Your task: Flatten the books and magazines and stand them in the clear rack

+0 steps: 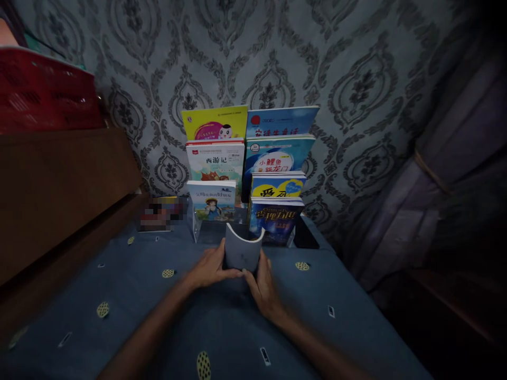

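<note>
Both hands grip a thin, grey-blue book (243, 254) that bows into a curve, its pale top edge dipping in the middle. My left hand (214, 266) closes round its left side, while my right hand (264, 285) holds the right side. The thumbs meet near its lower edge. Just beyond it stands a clear book rack (195, 232) with children's books in two tiered columns. A book with a child in a hat (214, 203) is at the front left; a dark blue book (275, 219) is at the front right. The held book partly hides the rack's lower middle.
A blurred-out book or magazine (156, 215) lies left of the rack. Right of it is a dark flat object (306, 235). A red basket (47, 92) sits on a brown wooden panel (67, 184) at left. A purple curtain (435, 158) hangs at right, beside the patterned wall (273, 79).
</note>
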A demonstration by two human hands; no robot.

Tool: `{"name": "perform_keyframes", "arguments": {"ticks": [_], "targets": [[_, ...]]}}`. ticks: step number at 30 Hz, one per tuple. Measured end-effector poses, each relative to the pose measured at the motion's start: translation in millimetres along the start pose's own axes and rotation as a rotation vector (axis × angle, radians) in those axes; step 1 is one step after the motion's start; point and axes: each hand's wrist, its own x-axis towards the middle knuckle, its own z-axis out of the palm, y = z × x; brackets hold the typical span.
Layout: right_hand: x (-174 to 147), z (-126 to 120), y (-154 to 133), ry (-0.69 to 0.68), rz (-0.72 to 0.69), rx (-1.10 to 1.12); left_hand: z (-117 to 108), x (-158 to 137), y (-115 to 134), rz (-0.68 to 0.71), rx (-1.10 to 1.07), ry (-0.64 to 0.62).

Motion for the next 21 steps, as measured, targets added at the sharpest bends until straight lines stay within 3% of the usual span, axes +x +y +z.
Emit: {"name": "perform_keyframes", "arguments": {"ticks": [3, 10, 15, 21], "targets": [[7.9, -6.8, -8.6, 0.002, -0.03, -0.038, -18.3, 0.7, 2.5, -0.019, 0.148, -0.017], [40.5, 2.3, -22.8, -0.018, -0.08, -0.082, -52.1, 7.2, -2.7, -0.075, 0.251, 0.104], [85.6, 8.4, -43.8, 0.011, -0.13, -0.073, -69.1, 17.2, 4.6, -0.073, 0.301, 0.342], [134.6, 6.3, -84.0, 0.138, -0.225, -0.059, -91.4, 34.2, 28.6, 0.05, 0.256, 0.687]]}}
